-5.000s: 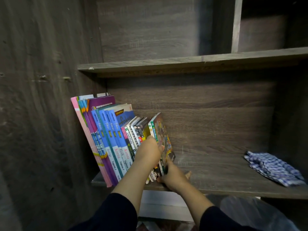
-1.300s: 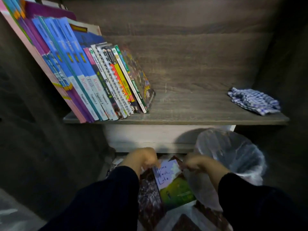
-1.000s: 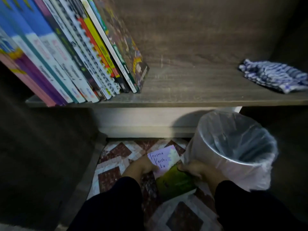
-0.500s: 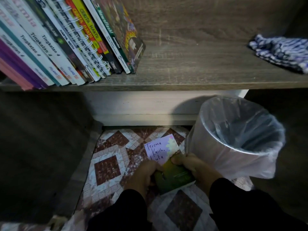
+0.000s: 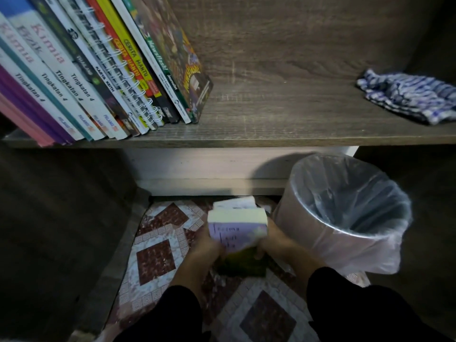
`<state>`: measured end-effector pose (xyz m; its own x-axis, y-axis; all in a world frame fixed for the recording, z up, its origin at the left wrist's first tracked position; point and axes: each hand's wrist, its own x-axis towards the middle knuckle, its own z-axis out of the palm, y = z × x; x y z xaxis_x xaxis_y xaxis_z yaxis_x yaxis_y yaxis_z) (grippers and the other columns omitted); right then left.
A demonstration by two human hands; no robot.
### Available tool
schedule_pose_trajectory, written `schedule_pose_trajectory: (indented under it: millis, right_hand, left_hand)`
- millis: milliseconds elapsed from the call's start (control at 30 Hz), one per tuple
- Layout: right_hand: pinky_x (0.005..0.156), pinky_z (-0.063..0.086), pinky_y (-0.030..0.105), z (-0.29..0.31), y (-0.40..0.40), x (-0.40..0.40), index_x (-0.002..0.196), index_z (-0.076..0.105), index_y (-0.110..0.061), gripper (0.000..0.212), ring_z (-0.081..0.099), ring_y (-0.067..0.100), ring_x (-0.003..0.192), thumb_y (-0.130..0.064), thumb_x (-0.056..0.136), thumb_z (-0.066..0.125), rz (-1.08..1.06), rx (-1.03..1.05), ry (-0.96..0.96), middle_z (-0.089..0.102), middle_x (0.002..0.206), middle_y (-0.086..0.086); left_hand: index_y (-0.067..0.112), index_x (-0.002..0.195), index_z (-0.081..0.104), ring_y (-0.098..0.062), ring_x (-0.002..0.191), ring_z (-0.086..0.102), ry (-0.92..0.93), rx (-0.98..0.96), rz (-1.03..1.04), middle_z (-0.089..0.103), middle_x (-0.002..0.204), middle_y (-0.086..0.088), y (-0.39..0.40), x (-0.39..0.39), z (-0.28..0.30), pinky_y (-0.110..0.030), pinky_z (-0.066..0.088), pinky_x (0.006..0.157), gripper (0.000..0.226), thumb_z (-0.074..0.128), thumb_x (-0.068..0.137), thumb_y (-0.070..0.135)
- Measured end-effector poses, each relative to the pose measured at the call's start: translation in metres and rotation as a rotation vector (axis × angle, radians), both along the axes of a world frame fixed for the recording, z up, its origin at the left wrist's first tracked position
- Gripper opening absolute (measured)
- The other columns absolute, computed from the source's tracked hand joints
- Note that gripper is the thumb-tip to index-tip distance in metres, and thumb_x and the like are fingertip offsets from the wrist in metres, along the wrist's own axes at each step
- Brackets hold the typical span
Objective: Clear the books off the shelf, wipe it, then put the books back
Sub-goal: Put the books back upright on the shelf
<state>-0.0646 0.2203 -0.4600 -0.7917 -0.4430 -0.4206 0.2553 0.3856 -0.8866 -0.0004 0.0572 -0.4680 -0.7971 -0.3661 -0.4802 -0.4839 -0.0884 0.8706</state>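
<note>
While both hands, left hand [image 5: 206,245] and right hand [image 5: 277,243], hold the small book stack [image 5: 237,230] low over the tiled floor [image 5: 155,261], fingers curled round it, most books [image 5: 103,70] remain shelved; the blurred stack could slip apart. Set beside the lined bin [image 5: 345,213], it risks toppling.

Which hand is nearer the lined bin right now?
Right. The right hand grips the book stack on the side beside the bin; the left hand holds the stack's far side.

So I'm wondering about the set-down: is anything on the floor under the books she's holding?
Nothing visible. Both hands hold the small books over bare patterned floor tiles; the lined bin stands just to their right.
</note>
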Motion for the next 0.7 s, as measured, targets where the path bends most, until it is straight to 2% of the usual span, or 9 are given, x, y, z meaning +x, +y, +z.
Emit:
schedule_pose_trajectory:
  millis: [100, 167, 233, 300, 367, 433, 533, 600, 700]
  right_hand:
    - [0.079, 0.058, 0.046, 0.005, 0.005, 0.011, 0.136, 0.034, -0.023, 0.095, 0.046, 0.029, 0.122, 0.015, 0.056, 0.068, -0.020, 0.123, 0.030, 0.043, 0.134, 0.007]
    - [0.076, 0.058, 0.042, 0.012, 0.003, 0.015, 0.135, 0.035, -0.017, 0.081, 0.049, 0.028, 0.119, 0.013, 0.067, 0.066, -0.048, 0.097, 0.002, 0.046, 0.130, 0.007]
    - [0.072, 0.058, 0.043, 0.020, 0.002, 0.018, 0.132, 0.042, -0.015, 0.066, 0.060, 0.026, 0.104, 0.006, 0.074, 0.065, -0.053, 0.048, -0.039, 0.057, 0.121, 0.007]
    - [0.069, 0.059, 0.040, 0.030, 0.003, 0.023, 0.130, 0.045, -0.012, 0.061, 0.062, 0.021, 0.095, 0.005, 0.074, 0.065, -0.048, 0.028, -0.038, 0.059, 0.118, 0.007]
    - [0.061, 0.057, 0.027, 0.042, 0.005, 0.028, 0.128, 0.046, -0.012, 0.059, 0.057, 0.009, 0.086, 0.007, 0.076, 0.064, -0.020, 0.035, 0.010, 0.057, 0.119, 0.005]
    - [0.057, 0.052, 0.019, 0.060, 0.006, 0.036, 0.119, 0.044, -0.017, 0.049, 0.053, 0.002, 0.077, 0.009, 0.079, 0.060, -0.009, 0.014, 0.054, 0.055, 0.113, 0.001]
    - [0.046, 0.046, 0.009, 0.090, 0.014, 0.049, 0.117, 0.043, -0.015, 0.047, 0.050, 0.000, 0.069, 0.013, 0.080, 0.056, -0.003, 0.014, 0.104, 0.055, 0.095, -0.007]
    - [0.044, 0.045, 0.008, 0.113, 0.022, 0.057, 0.125, 0.045, -0.011, 0.057, 0.053, 0.002, 0.074, 0.014, 0.076, 0.058, 0.033, 0.035, 0.137, 0.057, 0.101, -0.004]
    - [0.057, 0.047, 0.006, 0.154, 0.038, 0.064, 0.127, 0.048, -0.013, 0.077, 0.057, 0.014, 0.100, 0.016, 0.058, 0.067, 0.114, 0.065, 0.185, 0.062, 0.113, -0.003]
  left_hand:
    - [0.002, 0.132, 0.048, -0.018, 0.095, 0.050, -0.092, -0.099, -0.128, 0.058, 0.112, -0.011, 0.007, 0.002, 0.003, -0.009, 0.046, 0.051, 0.061, 0.056, 0.076, -0.022]
    - [0.003, 0.136, 0.044, -0.017, 0.097, 0.047, -0.112, -0.139, -0.120, 0.056, 0.124, -0.016, 0.009, 0.003, 0.009, -0.007, 0.043, 0.048, 0.069, 0.055, 0.074, -0.026]
    - [0.005, 0.139, 0.043, -0.018, 0.097, 0.047, -0.097, -0.135, -0.097, 0.056, 0.127, -0.016, 0.010, 0.004, 0.016, -0.010, 0.043, 0.045, 0.074, 0.050, 0.074, -0.029]
    - [0.011, 0.141, 0.041, -0.019, 0.099, 0.047, -0.104, -0.122, -0.106, 0.056, 0.121, -0.012, 0.010, 0.005, 0.025, -0.018, 0.047, 0.051, 0.077, 0.047, 0.075, -0.028]
    - [0.015, 0.141, 0.038, -0.021, 0.100, 0.048, -0.115, -0.140, -0.135, 0.055, 0.113, -0.008, 0.009, 0.010, 0.041, -0.029, 0.052, 0.063, 0.081, 0.047, 0.073, -0.028]
    - [0.017, 0.142, 0.037, -0.022, 0.098, 0.050, -0.076, -0.157, -0.173, 0.056, 0.104, -0.003, 0.007, 0.015, 0.058, -0.032, 0.051, 0.060, 0.088, 0.045, 0.068, -0.030]
    - [0.014, 0.134, 0.041, -0.017, 0.089, 0.051, -0.069, -0.220, -0.231, 0.054, 0.092, 0.002, 0.011, 0.030, 0.093, -0.025, 0.049, 0.051, 0.079, 0.045, 0.068, -0.028]
    - [0.010, 0.129, 0.046, -0.014, 0.089, 0.054, -0.071, -0.263, -0.272, 0.056, 0.093, 0.004, 0.015, 0.043, 0.120, -0.020, 0.047, 0.050, 0.070, 0.048, 0.068, -0.025]
    - [0.011, 0.126, 0.050, -0.019, 0.103, 0.058, -0.020, -0.263, -0.374, 0.064, 0.104, 0.001, 0.018, 0.057, 0.163, -0.025, 0.054, 0.065, 0.068, 0.056, 0.067, -0.022]
